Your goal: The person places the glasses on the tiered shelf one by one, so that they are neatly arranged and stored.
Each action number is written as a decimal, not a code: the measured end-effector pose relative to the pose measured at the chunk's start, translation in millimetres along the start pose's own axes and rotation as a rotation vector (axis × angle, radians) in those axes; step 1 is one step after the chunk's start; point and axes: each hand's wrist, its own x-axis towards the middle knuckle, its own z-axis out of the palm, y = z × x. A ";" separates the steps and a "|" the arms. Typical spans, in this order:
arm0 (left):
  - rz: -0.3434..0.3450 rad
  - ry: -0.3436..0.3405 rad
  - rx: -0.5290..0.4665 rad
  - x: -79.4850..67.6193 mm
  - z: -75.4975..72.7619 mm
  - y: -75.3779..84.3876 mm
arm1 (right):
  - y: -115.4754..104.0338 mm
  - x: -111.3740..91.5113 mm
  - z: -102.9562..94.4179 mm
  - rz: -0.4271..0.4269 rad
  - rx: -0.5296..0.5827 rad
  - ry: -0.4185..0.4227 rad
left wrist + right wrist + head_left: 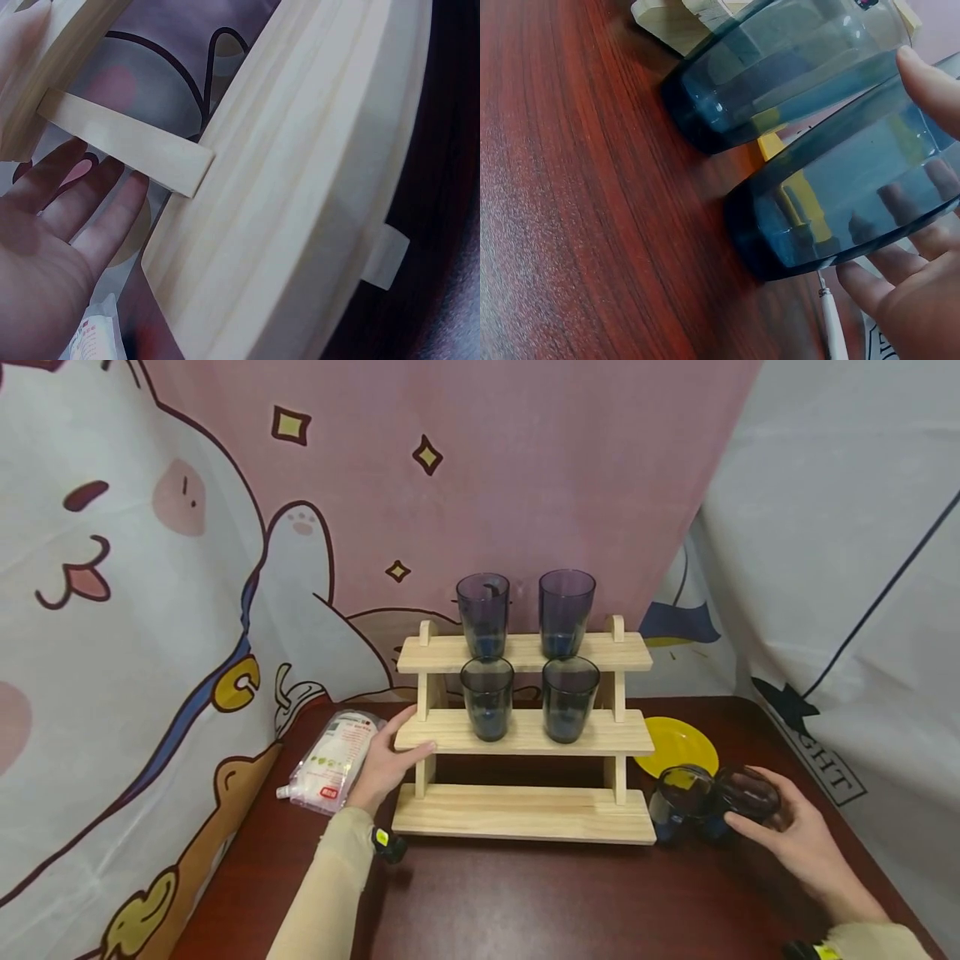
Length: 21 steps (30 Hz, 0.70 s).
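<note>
A three-tier wooden display rack stands on the table. My left hand holds the left end of its middle shelf, thumb on top; in the left wrist view the fingers reach under that shelf beside the upright. Two purple-tinted glasses, left and right, stand on the top shelf. Two greyish glasses, left and right, stand on the middle one. Right of the rack my right hand grips a dark tinted glass around its side. Another tinted glass stands close beside it, nearer the rack.
A yellow plate lies behind the two glasses on the right. On the left, a clear plastic packet with white contents lies near my left wrist. Printed cloth hangs behind and along both sides of the dark red table.
</note>
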 end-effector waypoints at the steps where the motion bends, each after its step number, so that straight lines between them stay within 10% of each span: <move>1: -0.001 -0.001 0.000 0.4 0.1 0.2 | 0.4 0.2 0.3 0.006 0.004 0.005; 15: -0.017 -0.004 -0.011 0.8 1.5 1.2 | 4.6 -5.1 1.4 0.062 0.157 0.092; 21: -0.017 -0.004 -0.005 0.7 1.0 0.4 | 10.2 -12.1 -0.2 0.063 0.485 0.095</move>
